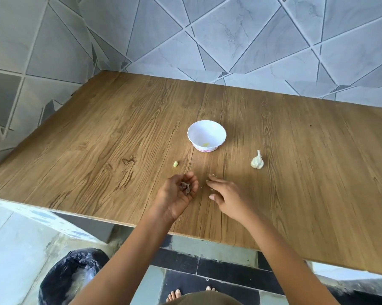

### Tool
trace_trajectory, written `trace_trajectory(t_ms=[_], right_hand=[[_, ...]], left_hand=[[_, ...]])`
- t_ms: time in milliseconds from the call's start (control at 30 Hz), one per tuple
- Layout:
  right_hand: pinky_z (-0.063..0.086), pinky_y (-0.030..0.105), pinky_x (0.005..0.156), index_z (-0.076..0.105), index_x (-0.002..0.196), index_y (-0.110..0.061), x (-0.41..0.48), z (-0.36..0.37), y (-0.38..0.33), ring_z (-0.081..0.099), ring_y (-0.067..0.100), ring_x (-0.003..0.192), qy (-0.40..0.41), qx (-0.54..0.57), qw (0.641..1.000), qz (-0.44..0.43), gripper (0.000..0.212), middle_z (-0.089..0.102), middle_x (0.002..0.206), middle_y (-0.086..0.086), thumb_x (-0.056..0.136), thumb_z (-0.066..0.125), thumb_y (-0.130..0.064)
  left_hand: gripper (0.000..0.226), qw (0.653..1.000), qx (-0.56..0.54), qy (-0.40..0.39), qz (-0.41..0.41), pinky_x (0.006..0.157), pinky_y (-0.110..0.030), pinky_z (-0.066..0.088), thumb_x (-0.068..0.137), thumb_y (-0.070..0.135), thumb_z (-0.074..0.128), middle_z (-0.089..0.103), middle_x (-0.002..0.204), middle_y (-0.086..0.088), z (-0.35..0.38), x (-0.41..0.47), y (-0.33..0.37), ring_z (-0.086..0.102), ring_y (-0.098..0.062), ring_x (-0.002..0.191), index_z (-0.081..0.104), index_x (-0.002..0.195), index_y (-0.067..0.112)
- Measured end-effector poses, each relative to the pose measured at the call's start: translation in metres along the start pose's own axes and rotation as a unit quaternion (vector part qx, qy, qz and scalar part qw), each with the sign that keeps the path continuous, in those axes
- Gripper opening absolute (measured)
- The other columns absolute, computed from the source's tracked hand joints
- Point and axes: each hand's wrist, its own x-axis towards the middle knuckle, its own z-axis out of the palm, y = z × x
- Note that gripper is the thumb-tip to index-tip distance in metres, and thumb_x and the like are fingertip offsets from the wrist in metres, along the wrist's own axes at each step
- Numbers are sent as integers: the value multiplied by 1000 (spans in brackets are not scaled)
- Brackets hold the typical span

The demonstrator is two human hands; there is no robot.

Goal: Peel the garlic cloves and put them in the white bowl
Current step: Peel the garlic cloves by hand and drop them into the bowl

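1. head view: the left hand [179, 193] is turned palm up just above the wooden counter [97, 150]. its fingers are curled into a cup round a small clump of dark garlic skins [185, 187].
2. the right hand [227, 195] lies palm down just beside the left hand, on its right. its fingers are stretched out and slightly spread, and it holds nothing. the fingertips [214, 182] reach to a few pale skin flakes [212, 175] on the counter; whether they touch the flakes cannot be told.
3. a peeled garlic clove [175, 164], pale yellow-green, lies on the counter just beyond the left hand's fingertips and a little to their left, apart from the hand.
4. the white bowl [199, 133], with a scalloped rim, stands upright farther out, beyond the gap between the two hands. a yellowish bit [205, 144] lies on its bottom, too small to tell more.
5. a whole garlic bulb [257, 161] lies on the counter beyond the right hand and to its right, stalk pointing away. it is apart from the bowl.
6. below the counter's near edge, to the left of the left forearm, a bin lined with a black bag [73, 276] stands on the tiled floor. bare toes [174, 293] show between the forearms.
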Motion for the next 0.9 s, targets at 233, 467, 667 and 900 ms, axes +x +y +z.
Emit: trace_trajectory(t_ms=[233,467,667,900], right_hand=[[52,32,92,64,117,-4,-10,13,8,63,18,108,41,-29,996,-78,36,58,131,7,87,52,10],[49,27,45,67,85,-4,-14,12,2,58,17,57,99,-99,987,-85,24,57,83,4,71,66,16],[49,27,59,57,103,-6,-9,18,-9,58,19,73,107,-106,989,-18,33,54,105,12,76,61,12],[49,20,68,56,85,-23,-5,-27,-8,61,6,67,116,256,960,18,24,65,78,-5,84,65,-1]], left_hand=[[32,1000,16,5,2,63,-24,54,99,12,35,60,79,-12,3,0,-2,59,-19,74,60,84,-1],[32,1000,20,6,2,63,-23,54,99,12,35,61,79,-12,1,0,-4,59,-19,74,60,85,-1],[32,1000,18,-1,-2,65,-24,53,99,12,35,61,77,-12,3,-4,-8,59,-19,74,60,84,-2],[31,999,33,14,-10,67,-26,49,98,8,36,59,73,-12,14,-8,-14,56,-20,69,59,81,-2]])
